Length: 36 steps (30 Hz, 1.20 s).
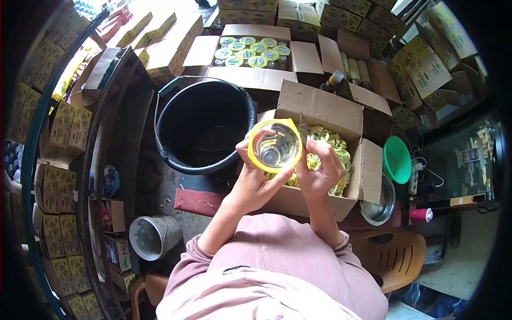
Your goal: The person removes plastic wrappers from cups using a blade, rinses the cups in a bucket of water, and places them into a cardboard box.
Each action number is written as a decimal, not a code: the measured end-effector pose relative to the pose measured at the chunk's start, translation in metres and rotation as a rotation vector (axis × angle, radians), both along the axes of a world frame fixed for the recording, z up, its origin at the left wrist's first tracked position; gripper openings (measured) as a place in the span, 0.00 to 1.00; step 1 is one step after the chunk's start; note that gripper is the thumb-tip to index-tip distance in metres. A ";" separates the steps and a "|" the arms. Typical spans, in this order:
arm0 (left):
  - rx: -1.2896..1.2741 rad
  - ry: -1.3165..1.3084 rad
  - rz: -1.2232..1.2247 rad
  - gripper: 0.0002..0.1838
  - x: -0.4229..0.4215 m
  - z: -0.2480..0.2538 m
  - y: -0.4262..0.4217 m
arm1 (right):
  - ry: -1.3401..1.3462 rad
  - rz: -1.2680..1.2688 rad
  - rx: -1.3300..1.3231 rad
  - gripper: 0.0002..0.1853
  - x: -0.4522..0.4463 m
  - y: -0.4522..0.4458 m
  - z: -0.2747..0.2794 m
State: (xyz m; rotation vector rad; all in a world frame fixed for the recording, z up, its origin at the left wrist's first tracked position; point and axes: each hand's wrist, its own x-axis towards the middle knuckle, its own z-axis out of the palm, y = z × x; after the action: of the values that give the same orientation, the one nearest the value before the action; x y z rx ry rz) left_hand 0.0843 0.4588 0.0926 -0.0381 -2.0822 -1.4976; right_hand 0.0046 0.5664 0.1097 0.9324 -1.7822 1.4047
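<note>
My left hand [249, 184] is wrapped round a see-through plastic cup [270, 148] with a yellow rim, its mouth facing me. Inside it the round base shows. In my right hand [320, 170] is a knife [303, 127], its blade upright against the cup's right edge and its handle mostly hidden by my fingers. Both hands are above an open cardboard box [320, 98], which holds a heap of yellow-and-white crumpled strips [338, 152]. To the left of the cup stands a large black bucket [176, 154] with dark contents or shadow inside.
Behind the bucket is a carton [255, 31] of sealed, yellow-lidded cups. A bottle [334, 79] stands near tall rolls in another carton. On the right are a green bowl [397, 159], a metal bowl [381, 210] and cables. A grey pail [154, 237] sits lower left, beside shelves of boxes.
</note>
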 end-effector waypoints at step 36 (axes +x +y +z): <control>-0.023 -0.030 -0.169 0.39 -0.007 0.002 -0.013 | 0.024 -0.059 0.079 0.13 -0.005 0.011 -0.012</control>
State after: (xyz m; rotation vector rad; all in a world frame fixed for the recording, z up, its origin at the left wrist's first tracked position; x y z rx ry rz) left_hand 0.0769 0.4459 0.0948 -0.2061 -2.1656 -1.5810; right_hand -0.0003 0.5773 0.0974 0.9254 -1.8444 1.2892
